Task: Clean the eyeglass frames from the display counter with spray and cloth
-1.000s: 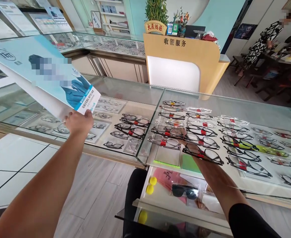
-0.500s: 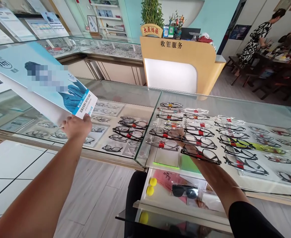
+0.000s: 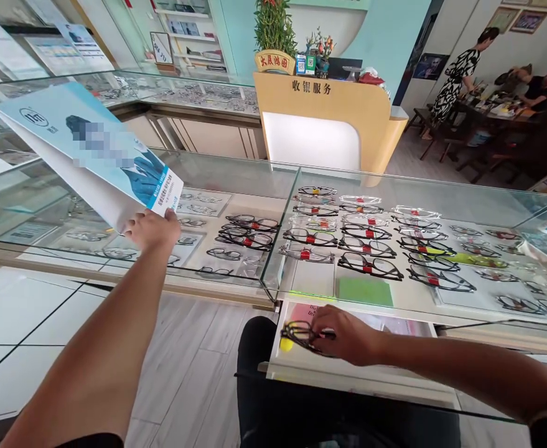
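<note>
My left hand is closed on the lower corner of a folded light-blue and white brochure with a printed figure, held tilted above the glass counter. Over an open white drawer, my right hand grips a pair of dark-framed eyeglasses with clear lenses, its fingers around one side. Inside the drawer lie a pink card and a yellow round piece, both partly covered. Behind it, rows of eyeglass frames with red tags sit in the case, beside a green sheet.
The glass display counter runs across the front, with an upright glass seam. A wooden cashier desk with plants on top stands beyond. At the far right, a person in a patterned dress stands by a table where another person sits.
My right hand has come out of the display case toward me, over the drawer, with eyeglasses in it. My left hand still holds the brochure; it appears slightly farther right as the view shifts.
</note>
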{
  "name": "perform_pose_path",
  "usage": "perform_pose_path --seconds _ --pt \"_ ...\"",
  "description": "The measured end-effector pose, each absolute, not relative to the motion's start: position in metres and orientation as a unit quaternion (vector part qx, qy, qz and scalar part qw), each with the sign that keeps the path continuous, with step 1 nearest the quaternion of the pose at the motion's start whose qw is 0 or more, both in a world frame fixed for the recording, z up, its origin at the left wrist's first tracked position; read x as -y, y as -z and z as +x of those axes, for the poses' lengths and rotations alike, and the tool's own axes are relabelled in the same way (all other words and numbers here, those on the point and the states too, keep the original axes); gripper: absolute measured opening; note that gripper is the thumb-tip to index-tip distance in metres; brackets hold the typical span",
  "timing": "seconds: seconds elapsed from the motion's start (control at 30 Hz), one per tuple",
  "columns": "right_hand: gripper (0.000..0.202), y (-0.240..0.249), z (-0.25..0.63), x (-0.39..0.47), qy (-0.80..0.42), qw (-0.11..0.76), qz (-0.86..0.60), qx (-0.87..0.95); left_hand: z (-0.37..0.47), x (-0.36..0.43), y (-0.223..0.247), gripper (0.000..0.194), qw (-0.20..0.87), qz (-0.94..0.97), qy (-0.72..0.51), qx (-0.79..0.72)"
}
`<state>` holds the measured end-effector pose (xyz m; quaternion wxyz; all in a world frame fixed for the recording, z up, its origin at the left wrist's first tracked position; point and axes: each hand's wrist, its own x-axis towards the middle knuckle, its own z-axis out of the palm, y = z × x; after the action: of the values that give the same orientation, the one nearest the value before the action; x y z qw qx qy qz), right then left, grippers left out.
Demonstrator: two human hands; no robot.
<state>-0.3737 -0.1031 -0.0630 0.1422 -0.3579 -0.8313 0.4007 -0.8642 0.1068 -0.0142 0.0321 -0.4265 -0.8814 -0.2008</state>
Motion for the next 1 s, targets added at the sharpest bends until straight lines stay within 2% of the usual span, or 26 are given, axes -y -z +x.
perform_pose_path --seconds 0.07,0.17,0.27,0.37,0.5,0.63,0.77,1.0 --pt "0.008 0.028 -0.362 0.121 -0.431 0.136 -0.331 0.828 -0.863 -0.107 0.015 0.077 0.032 -0.398 0.209 0.893" --pt "0.006 -0.035 -0.355 0.122 -0.405 0.181 -0.302 0.844 -0.859 -0.105 0.013 0.074 0.026 -0.388 0.216 0.896" --pt "0.012 -0.091 -0.367 0.079 -0.278 0.215 -0.277 0.894 -0.855 -0.101 0.010 0.071 0.017 -0.394 0.224 0.891" --pt "0.014 -0.119 -0.406 0.001 -0.142 0.199 -0.313 0.918 -0.855 -0.098 0.009 0.070 0.014 -0.401 0.230 0.887" --pt "0.022 -0.113 -0.481 -0.101 -0.014 0.120 -0.380 0.917 -0.857 -0.098 0.011 0.069 0.016 -0.403 0.234 0.885" --pt "0.036 -0.083 -0.536 -0.153 0.060 0.028 -0.384 0.921 -0.856 -0.098 0.012 0.067 0.023 -0.399 0.243 0.884" --pt "0.040 -0.055 -0.557 -0.170 0.064 -0.011 -0.380 0.923 -0.855 -0.096 0.011 0.070 0.017 -0.404 0.229 0.886" --pt "0.032 -0.035 -0.563 -0.183 0.036 -0.011 -0.384 0.922 -0.858 -0.097 0.015 0.068 0.025 -0.404 0.227 0.886"
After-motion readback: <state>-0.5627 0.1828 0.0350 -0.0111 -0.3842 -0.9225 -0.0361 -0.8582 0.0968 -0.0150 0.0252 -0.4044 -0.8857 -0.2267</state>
